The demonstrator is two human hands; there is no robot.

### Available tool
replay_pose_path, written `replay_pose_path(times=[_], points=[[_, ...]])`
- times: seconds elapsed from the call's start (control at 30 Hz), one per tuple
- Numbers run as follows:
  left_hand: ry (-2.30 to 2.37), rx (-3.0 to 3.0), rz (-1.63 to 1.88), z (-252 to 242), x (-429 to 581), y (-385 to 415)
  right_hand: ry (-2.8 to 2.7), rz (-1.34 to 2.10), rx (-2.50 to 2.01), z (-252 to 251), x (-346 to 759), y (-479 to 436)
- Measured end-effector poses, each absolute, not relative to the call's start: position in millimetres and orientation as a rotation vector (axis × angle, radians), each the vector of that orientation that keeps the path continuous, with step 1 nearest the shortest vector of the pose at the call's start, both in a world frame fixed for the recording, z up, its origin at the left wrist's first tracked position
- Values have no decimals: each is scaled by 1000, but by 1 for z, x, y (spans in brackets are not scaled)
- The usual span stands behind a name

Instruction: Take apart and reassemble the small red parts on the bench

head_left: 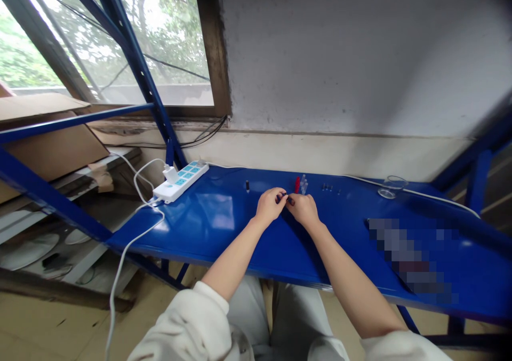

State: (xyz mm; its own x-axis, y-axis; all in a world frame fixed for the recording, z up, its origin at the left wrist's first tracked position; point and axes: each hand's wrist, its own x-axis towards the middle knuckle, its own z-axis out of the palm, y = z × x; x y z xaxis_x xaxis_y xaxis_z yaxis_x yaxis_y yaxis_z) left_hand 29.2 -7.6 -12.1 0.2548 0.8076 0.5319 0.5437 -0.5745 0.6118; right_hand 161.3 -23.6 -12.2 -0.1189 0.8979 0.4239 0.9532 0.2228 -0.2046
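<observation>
My left hand (271,205) and my right hand (304,210) meet over the blue metal bench top (224,233). Their fingertips pinch a small dark part (285,195), which is mostly hidden by my fingers. Just beyond my right hand stand a red cylindrical piece (297,185) and a cluster of small clear pieces (303,185). A small black upright piece (247,186) stands to the left of my left hand. A short row of small dark parts (328,187) lies to the right of the clear pieces.
A white power strip (180,182) with blue sockets sits at the bench's left end, trailing a white cable (132,243) to the floor. A glass dish (392,186) stands at the back right. A pixelated patch (412,254) covers part of the bench's right side.
</observation>
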Motion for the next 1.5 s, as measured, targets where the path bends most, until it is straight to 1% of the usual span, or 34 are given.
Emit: replay_pose_path(times=[0.1,0.23,0.37,0.5,0.6,0.7,0.93,1.5], points=[[1292,2337,1089,6,29,-6,-1929,48,-1640,-15,158,-23],[1341,2513,801,46,25,3,-1711,373,-1457,-15,154,-22],[1282,2597,523,85,12,20,-1588,551,-1298,-16,155,-19],[1418,2648,557,104,-11,41,-1571,584,-1288,-19,156,-16],[1541,2659,476,100,-29,54,-1581,583,-1298,-20,157,-15],[1617,2640,375,83,-41,62,-1595,574,-1319,-19,157,-17],[1685,2602,336,50,-54,67,-1620,565,-1328,-18,157,-18],[1714,2535,400,44,-58,70,-1648,523,-1376,-15,157,-20]])
